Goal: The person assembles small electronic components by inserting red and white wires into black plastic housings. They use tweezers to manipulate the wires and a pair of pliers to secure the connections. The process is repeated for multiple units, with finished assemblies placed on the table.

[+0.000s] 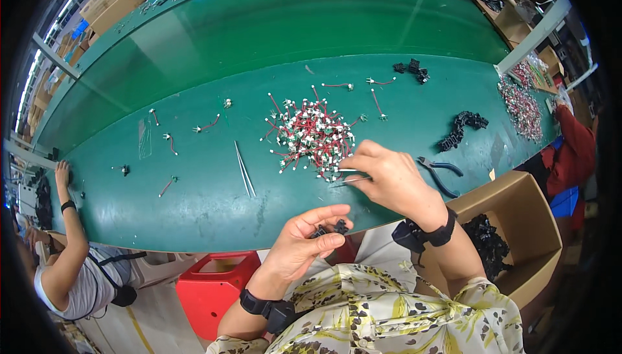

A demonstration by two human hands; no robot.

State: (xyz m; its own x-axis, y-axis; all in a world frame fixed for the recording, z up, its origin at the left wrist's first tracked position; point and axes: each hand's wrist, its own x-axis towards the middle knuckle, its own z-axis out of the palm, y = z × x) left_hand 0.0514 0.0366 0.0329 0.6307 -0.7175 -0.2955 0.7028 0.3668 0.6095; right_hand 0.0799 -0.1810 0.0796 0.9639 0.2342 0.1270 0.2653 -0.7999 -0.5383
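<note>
With right hand (396, 176), grips tweezers (352, 179) at near edge of connector pile (314, 135); with left hand (299, 240), cups black pieces (340, 226), perhaps joined, partly hidden. Might snag tangled red wires (315, 93) by hasty pulling, or drop black pieces by loosening the grip.

Bright light, faint glare on green tabletop (120, 205), strong edge distortion

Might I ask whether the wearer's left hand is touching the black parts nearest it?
Touching: the head view shows the left hand holding those black parts between thumb and fingers.
</note>
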